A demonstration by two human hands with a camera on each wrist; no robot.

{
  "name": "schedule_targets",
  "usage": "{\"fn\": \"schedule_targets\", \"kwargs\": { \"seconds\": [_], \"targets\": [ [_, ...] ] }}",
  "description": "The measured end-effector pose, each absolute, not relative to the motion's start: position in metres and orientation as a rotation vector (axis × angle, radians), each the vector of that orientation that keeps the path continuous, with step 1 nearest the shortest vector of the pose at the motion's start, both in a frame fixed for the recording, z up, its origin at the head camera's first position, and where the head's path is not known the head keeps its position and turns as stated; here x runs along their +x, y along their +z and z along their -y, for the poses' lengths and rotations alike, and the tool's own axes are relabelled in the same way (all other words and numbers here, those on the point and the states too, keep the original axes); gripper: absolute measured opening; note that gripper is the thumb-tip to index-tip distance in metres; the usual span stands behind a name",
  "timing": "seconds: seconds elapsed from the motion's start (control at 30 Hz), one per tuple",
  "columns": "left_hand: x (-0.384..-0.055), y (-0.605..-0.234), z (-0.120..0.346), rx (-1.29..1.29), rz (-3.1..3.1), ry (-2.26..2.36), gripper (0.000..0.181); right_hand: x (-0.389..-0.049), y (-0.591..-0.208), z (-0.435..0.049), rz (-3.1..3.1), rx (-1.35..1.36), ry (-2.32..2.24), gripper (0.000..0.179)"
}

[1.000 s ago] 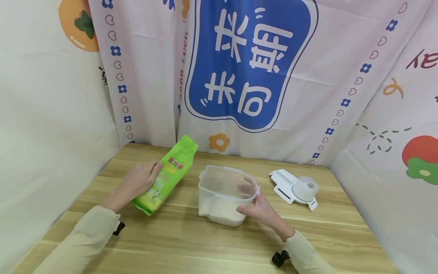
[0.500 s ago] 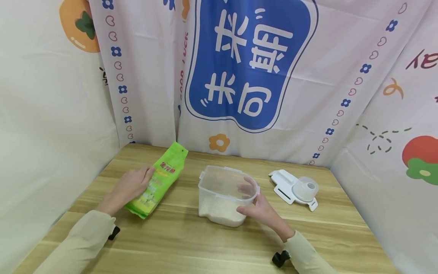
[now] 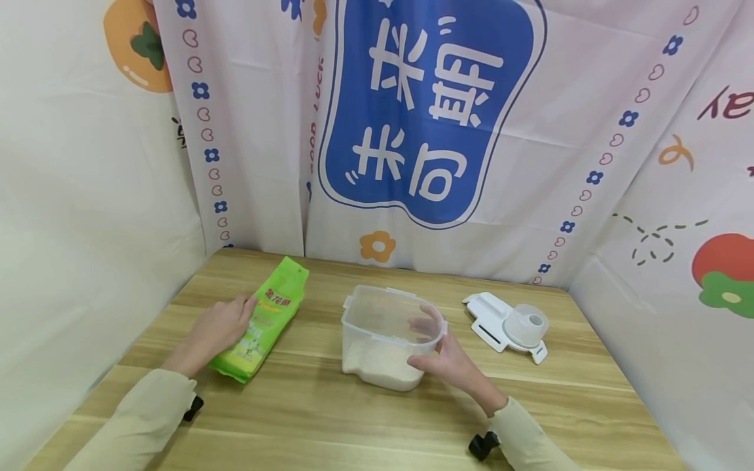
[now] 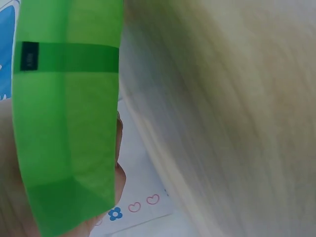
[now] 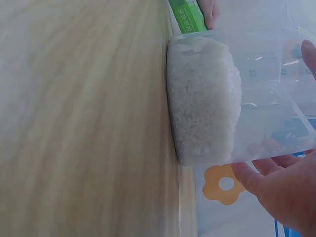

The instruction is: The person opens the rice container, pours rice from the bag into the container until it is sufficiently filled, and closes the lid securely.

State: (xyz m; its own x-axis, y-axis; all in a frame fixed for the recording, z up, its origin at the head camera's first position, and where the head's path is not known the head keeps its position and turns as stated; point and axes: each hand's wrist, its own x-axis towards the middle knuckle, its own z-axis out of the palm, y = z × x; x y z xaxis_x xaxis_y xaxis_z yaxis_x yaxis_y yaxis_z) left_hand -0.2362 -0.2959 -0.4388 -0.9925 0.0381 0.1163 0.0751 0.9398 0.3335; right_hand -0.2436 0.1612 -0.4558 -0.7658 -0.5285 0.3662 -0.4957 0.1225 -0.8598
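While the left hand (image 3: 219, 328) curls round the bag (image 3: 268, 324), left of the tub (image 3: 365, 333) (I cannot tell if it touches the tabletop (image 3: 330, 432)), the right hand (image 3: 452, 366), spread wide, holds the tub. Setting the bag aside seems in hand; next calls for loosening that grip.

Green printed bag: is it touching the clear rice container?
Apart. The head view shows wooden tabletop between the green printed bag and the clear rice container.
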Motion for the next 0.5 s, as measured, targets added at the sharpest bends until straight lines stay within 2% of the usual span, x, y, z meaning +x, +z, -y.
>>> {"fn": "schedule_targets", "kwargs": {
  "seconds": [0.5],
  "targets": [
    [-0.2344,-0.4440,0.3038,-0.028,3.069,-0.524,0.064,-0.2435,-0.4556,-0.1608,-2.332,-1.059,-1.766,0.092]
  ]
}}
